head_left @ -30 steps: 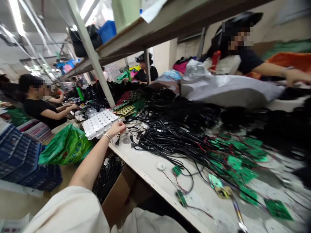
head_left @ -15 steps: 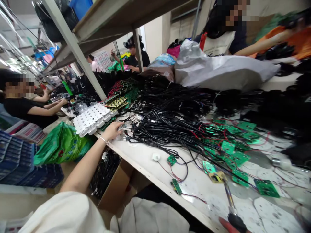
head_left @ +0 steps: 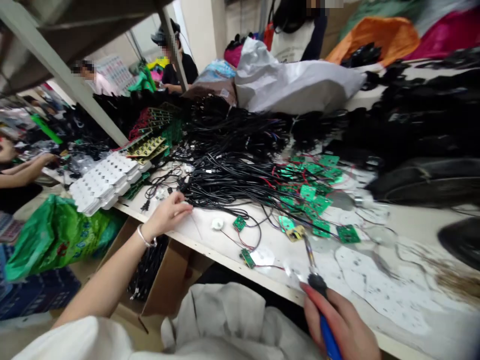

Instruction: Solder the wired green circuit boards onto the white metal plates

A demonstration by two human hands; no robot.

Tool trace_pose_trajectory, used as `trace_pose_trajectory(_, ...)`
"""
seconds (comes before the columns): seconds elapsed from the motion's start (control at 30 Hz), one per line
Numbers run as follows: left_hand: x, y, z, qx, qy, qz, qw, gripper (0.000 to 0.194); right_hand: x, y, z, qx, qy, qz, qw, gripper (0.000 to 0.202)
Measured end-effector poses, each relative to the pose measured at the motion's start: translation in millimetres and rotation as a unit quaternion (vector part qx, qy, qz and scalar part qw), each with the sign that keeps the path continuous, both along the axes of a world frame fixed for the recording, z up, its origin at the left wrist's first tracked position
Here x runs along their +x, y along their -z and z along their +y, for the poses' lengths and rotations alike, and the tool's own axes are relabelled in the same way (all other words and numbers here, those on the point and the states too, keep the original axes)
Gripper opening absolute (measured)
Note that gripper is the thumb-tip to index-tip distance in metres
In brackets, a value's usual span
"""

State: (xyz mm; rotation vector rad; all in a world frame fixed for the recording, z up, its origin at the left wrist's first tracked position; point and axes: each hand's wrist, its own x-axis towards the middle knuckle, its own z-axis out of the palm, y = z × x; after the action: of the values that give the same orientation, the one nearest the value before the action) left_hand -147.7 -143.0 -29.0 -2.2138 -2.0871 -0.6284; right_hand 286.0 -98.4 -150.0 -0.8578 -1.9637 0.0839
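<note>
My left hand [head_left: 169, 214] is over the table's front edge, left of the black cables [head_left: 228, 180]. Its fingers are pinched together, and a thin wire seems to hang from the fingertips. At the lower right my right hand [head_left: 341, 320] is wrapped round a soldering iron [head_left: 326, 325] with a blue handle. The iron's tip points up toward a yellow circuit board [head_left: 295, 233]. Green circuit boards [head_left: 317, 205] with red and black wires lie beyond it. A white round part [head_left: 217, 224] and a small green board [head_left: 239, 223] sit between my hands.
White panels [head_left: 105, 182] are stacked at the left, above a green bag [head_left: 63, 235]. A cardboard box [head_left: 165, 285] of cables stands below the table edge. A shelf post [head_left: 75, 85] slants down at the left. Large sacks [head_left: 292, 82] lie at the back. Other people work beyond.
The view has shifted right. My left hand has drawn back from the cable ends toward the table edge, its fingers now pinched. My right hand and the iron show more fully.
</note>
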Motion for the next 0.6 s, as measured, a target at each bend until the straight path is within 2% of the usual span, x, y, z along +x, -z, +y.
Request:
trace_pose_trajectory(0.07,19.9,16.8,-4.8,0.007,0.028,0.025,0.999,0.024,-5.0,-11.5,-0.3,0.054,0.003,-0.023,0.998,0.019)
trace_pose_trajectory(0.13,31.4,24.3,-6.5,0.035,0.002,0.051,0.998,0.024,-8.9,-22.2,0.6,0.069,0.0,-0.041,0.997,0.01)
trace_pose_trajectory(0.23,40.2,15.3,-6.2,0.019,-0.016,0.047,0.999,0.022,-11.9,-29.6,1.2,0.072,0.008,-0.048,0.996,0.008)
trace_pose_trajectory(0.33,47.4,-2.5,-4.2,-0.083,-0.012,-0.107,0.991,0.024,-12.8,-26.4,0.3,0.073,0.025,-0.047,0.996,0.008)
trace_pose_trajectory(0.43,54.3,-10.5,1.2,-0.172,-0.089,-0.314,0.929,0.034,-13.3,-21.2,-0.6,0.069,0.03,-0.034,0.997,0.011)
trace_pose_trajectory(0.5,59.0,-8.4,5.8,-0.178,-0.119,-0.411,0.886,0.047,-13.5,-20.2,-0.8,0.071,0.034,-0.025,0.997,0.015)
trace_pose_trajectory(0.53,61.4,-5.9,7.9,-0.171,-0.113,-0.443,0.873,0.053,-13.6,-20.9,-0.8,0.074,0.033,-0.023,0.996,0.017)
trace_pose_trajectory(0.6,66.2,0.0,11.0,-0.152,-0.084,-0.466,0.868,0.054,-14.0,-24.0,-0.8,0.078,0.024,-0.025,0.996,0.015)
